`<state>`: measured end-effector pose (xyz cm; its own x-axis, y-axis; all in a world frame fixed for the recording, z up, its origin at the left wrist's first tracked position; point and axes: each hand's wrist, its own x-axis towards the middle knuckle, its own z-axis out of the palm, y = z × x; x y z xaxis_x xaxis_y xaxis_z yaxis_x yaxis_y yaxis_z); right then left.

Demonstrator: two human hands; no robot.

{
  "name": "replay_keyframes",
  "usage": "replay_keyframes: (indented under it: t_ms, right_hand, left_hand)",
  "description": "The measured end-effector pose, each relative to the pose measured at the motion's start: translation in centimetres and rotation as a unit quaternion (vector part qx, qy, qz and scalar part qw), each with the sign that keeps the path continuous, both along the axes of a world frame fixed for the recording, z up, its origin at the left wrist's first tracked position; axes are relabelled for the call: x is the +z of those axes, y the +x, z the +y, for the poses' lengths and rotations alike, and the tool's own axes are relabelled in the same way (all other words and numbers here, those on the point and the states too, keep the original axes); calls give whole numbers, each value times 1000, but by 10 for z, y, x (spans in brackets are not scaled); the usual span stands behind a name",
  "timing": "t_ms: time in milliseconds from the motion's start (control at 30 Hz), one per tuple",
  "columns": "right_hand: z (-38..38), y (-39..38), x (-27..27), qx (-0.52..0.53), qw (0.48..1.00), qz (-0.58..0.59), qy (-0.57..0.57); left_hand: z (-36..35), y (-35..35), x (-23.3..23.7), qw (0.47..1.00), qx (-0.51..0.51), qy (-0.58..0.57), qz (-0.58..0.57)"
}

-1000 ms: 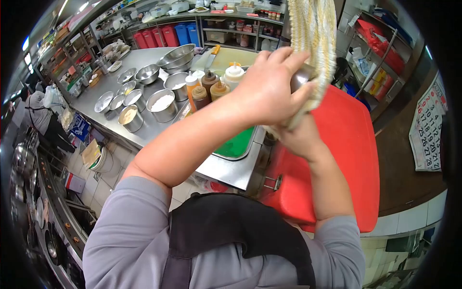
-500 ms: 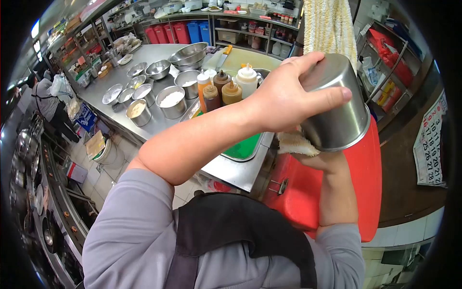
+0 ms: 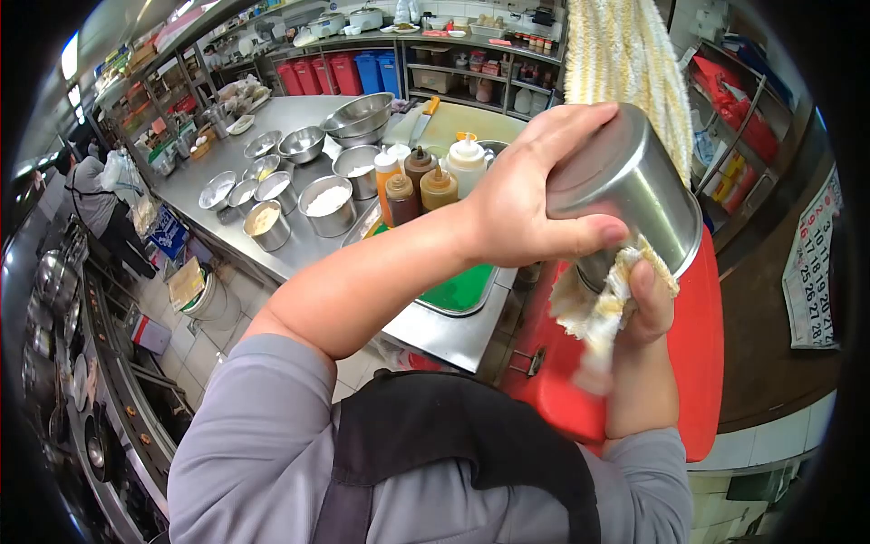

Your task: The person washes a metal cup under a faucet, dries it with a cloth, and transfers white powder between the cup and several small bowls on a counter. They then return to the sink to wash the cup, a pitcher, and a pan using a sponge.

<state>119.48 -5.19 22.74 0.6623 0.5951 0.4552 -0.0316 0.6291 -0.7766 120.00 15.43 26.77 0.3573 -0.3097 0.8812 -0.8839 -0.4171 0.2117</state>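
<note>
A stainless steel pot (image 3: 651, 199) is held up at the right, tilted, its base toward the upper left and its rim facing down to the right. My left hand (image 3: 535, 195) grips it from the left, thumb and fingers spread around its wall and base. Below, my right hand (image 3: 651, 304) is closed on a white and yellowish cloth (image 3: 603, 313), pressed against the pot's wall near the rim. The cloth's hanging end is blurred. Under both hands stands a red bin with a lid (image 3: 698, 363).
Steel bowls and pans, a pan of white powder (image 3: 326, 204) and squeeze bottles (image 3: 439, 188) stand on the steel table (image 3: 308, 100). A knife (image 3: 424, 118) lies on a cutting board. A striped towel (image 3: 625, 72) hangs ahead. Another person (image 3: 95, 204) stands far left.
My right hand has come with the cloth from behind the pot's rim to the near outside of its wall. The pot has turned slightly in my left hand.
</note>
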Motion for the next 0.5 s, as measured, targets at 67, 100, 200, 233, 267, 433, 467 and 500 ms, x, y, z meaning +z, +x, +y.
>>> replay_keyframes:
  t_ms: [67, 100, 200, 233, 267, 433, 467, 500]
  right_hand:
    - [2, -4, 2, -22, 999, 3, -38]
    - [6, 5, -5, -65, 975, -150, -150]
    - [29, 20, -7, -168, 835, -292, -435]
    - [32, 21, -8, -158, 855, -247, -428]
    - [36, 22, -9, -149, 873, -201, -419]
    - [6, 25, -10, -8, 995, -70, -67]
    - [5, 18, -11, -21, 989, -130, -70]
    - [6, 14, -14, -55, 965, -236, -99]
  left_hand:
    - [-4, 5, -6, 983, -78, -90, 142]
    - [-10, 0, -1, 961, -119, -135, 211]
    - [-11, 2, 11, 854, -126, -228, 450]
    - [-12, 7, 6, 862, -60, -226, 449]
    - [-13, 4, 6, 885, -56, -204, 416]
    - [19, -10, 10, 981, 148, 113, -51]
    - [17, -9, 9, 994, 82, 77, 10]
    - [15, -10, 6, 997, 16, 37, 73]
